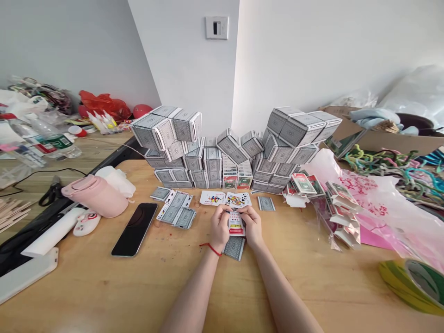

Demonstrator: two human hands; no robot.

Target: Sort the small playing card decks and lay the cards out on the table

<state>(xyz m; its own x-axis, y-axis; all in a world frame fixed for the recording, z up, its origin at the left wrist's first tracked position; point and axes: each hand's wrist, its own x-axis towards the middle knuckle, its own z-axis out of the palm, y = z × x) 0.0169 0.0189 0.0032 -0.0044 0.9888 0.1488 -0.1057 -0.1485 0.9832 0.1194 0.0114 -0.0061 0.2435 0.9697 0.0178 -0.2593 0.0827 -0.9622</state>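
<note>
While both hands bent over the small stack of playing cards (pixel 236 225), the left hand (pixel 220 227), with a red string (pixel 211 249) at its wrist, and the right hand (pixel 252 226) were closed, their fingers pinching the stack from either side. A grey-backed card (pixel 234 248) lay just below them and two face-up cards (pixel 212 198) lay just beyond, so a slipped pinch could have mixed the stack with these loose ones. Behind them rose tall stacks of card packs (pixel 291 138), their top packs tilted and unevenly piled; a knocked lower pack could have brought them sliding across the work. The black phone (pixel 134 229) and pink bottle (pixel 95 195) lay near the left forearm, within reach of a careless sweep. The pale wooden table (pixel 104 296) was crowded, with a pink plastic bag (pixel 367 199) and a tape roll (pixel 412 286) to the right, a cardboard box (pixel 381 141) beyond them, and white walls (pixel 294 55) meeting behind the stacks, a switch plate (pixel 217 27) set above
</note>
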